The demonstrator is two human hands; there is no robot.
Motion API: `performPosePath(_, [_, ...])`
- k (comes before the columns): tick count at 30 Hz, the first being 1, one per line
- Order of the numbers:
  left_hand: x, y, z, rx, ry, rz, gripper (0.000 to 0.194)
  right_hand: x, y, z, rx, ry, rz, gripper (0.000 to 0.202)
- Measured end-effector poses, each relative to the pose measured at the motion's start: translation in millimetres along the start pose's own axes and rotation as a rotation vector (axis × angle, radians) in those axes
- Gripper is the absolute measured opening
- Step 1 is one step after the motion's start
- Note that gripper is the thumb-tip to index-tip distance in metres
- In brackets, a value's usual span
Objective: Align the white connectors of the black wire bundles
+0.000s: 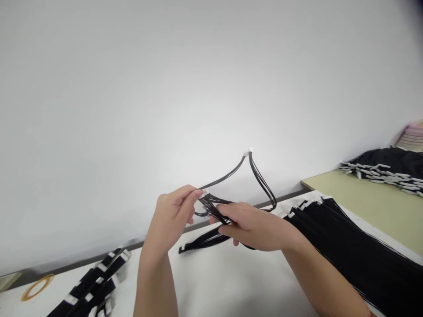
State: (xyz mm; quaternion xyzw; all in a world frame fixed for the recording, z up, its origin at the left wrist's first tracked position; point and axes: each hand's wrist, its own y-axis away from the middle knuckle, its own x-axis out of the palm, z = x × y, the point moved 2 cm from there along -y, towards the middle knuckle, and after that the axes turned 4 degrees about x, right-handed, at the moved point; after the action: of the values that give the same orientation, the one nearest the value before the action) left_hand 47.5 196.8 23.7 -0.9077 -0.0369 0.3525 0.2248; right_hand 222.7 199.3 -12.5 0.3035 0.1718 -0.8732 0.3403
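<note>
My left hand (180, 211) pinches a white connector (205, 193) at one end of a black wire harness (211, 209). My right hand (249, 224) is closed around the wires just right of it. Part of the harness loops up behind my hands to another white connector (247, 152) raised against the wall. Below, more black wires (203, 241) extend left from under my right hand to a dark end piece over the white table (205, 281). My fingers hide where the wires cross.
Bundled black harnesses with white connectors (95, 286) lie at the lower left, beside a yellow-orange ring (37, 287). A wide row of black harnesses (357, 251) covers the right side. Another pile (390, 167) rests on a yellowish surface (363, 200). A pale wall (165, 88) stands behind.
</note>
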Motion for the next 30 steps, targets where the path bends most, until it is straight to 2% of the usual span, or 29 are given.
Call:
performPosePath(3, [0.2,0,-2,-0.015,-0.028,-0.029,0.031,4,4,0,-0.020,0.204,-0.087,0.018])
performPosePath(6, [0.0,0,1,-0.030,-0.026,-0.028,0.036,10,7,-2,-0.018,0.357,-0.156,0.031])
performPosePath(10, [6.1,-1,10,-0.067,0.033,0.052,0.040,20,14,-3,0.037,0.492,-0.186,0.044])
performPosePath(13, [20.2,3,24,-0.098,0.134,0.168,0.041,29,23,-5,0.105,0.585,-0.149,0.048])
performPosePath(15, [34.1,12,37,-0.127,0.216,0.241,0.041,38,30,-7,0.146,0.658,-0.109,0.061])
performPosePath(18, [56.8,38,63,-0.177,0.305,0.263,0.040,61,40,-10,0.225,0.767,-0.031,0.080])
performPosePath(20, [71.0,60,80,-0.197,0.329,0.281,0.039,80,45,-12,0.284,0.805,0.056,0.085])
performPosePath(24, [90.3,100,110,-0.278,0.414,0.301,0.039,113,51,-15,0.348,0.681,0.222,0.085])
performPosePath(27, [96.7,117,126,-0.309,0.440,0.286,0.039,126,53,-23,0.413,0.466,0.332,0.087])
performPosePath(30, [100.3,123,136,-0.323,0.465,0.246,0.038,133,54,-33,0.416,0.268,0.290,0.088])
